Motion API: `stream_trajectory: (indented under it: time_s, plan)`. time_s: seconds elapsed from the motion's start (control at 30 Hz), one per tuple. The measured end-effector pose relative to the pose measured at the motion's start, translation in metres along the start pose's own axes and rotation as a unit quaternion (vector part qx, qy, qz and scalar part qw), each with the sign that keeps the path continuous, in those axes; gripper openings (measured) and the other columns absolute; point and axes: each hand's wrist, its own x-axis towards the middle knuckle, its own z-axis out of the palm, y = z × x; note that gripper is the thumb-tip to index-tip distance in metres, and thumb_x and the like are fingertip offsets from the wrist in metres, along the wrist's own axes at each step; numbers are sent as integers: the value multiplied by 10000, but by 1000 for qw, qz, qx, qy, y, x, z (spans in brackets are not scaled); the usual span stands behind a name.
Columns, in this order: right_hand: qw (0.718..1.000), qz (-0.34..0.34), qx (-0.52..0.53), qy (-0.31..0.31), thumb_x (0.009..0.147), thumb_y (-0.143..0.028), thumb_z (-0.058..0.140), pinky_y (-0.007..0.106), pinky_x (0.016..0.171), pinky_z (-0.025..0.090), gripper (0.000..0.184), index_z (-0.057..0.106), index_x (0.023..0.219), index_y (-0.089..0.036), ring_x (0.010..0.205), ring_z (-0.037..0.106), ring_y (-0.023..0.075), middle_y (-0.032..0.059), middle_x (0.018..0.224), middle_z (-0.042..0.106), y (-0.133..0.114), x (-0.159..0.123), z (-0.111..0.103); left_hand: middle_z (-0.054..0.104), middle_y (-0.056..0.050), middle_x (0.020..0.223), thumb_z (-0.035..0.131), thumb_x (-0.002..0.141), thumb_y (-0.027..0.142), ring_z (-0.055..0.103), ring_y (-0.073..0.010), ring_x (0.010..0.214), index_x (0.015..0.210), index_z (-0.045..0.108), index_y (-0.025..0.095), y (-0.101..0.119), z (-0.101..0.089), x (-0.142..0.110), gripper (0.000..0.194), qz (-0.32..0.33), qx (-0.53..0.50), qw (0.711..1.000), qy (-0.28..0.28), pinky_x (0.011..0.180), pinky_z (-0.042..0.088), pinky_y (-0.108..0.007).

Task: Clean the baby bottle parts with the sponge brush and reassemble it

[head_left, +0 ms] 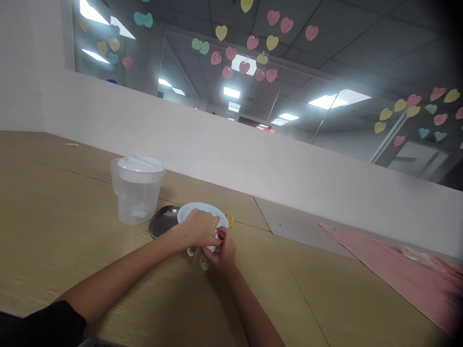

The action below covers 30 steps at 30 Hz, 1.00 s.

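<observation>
Head view: your left hand (199, 228) and right hand (225, 252), fingers curled nearly closed, grip one small white item (211, 248), mostly hidden, presumably paired for steadiness; location, near edge of the round pale-blue plate (202, 207), apparently set within reach.

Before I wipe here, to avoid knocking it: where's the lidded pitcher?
In the head view, the pitcher stands left of centre, just left of the metal tray.

White wall (231, 149) between tan tabletop (58, 207) and broad glass panes (343, 58) with pastel hearts (252, 42), bright ceiling lights (231, 92).
</observation>
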Motion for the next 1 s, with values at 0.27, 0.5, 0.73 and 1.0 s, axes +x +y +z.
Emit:
stream_trajectory:
  time_s: [0.27, 0.5, 0.73, 1.0]
  plan:
    - [999, 20, 40, -23, 643, -382, 697, 285, 565, 478, 533, 417, 1067, -224, 657, 617, 175, 13, 809, 648, 0, -1, -1, 694, -45, 888, 612, 624, 569, 641, -241, 805, 981, 606, 242, -16, -10, -5, 484, 74, -59, 993, -77, 628, 440, -285]
    - [998, 37, 41, -14, 661, -361, 712, 311, 634, 512, 576, 439, 1152, -237, 713, 639, 186, 28, 854, 661, -4, 0, 0, 695, -85, 815, 501, 719, 620, 638, -255, 724, 904, 634, 189, -12, -15, -3, 487, 49, -42, 997, -48, 605, 428, -311]
    - [1000, 10, 19, 2, 700, -386, 687, 309, 659, 526, 642, 395, 1246, -215, 753, 641, 198, 49, 906, 651, -6, 0, 0, 680, -33, 815, 466, 758, 607, 612, -209, 715, 881, 616, 215, -16, -31, -11, 437, 33, -110, 993, -16, 578, 377, -278]
    - [999, -26, -33, -22, 799, -341, 570, 341, 674, 513, 384, 503, 1144, -189, 755, 613, 187, 41, 831, 630, -5, 1, -2, 624, -64, 1083, 464, 798, 564, 573, -230, 943, 1092, 569, 209, -32, -48, -16, 472, 9, -108, 994, 29, 725, 404, -285]
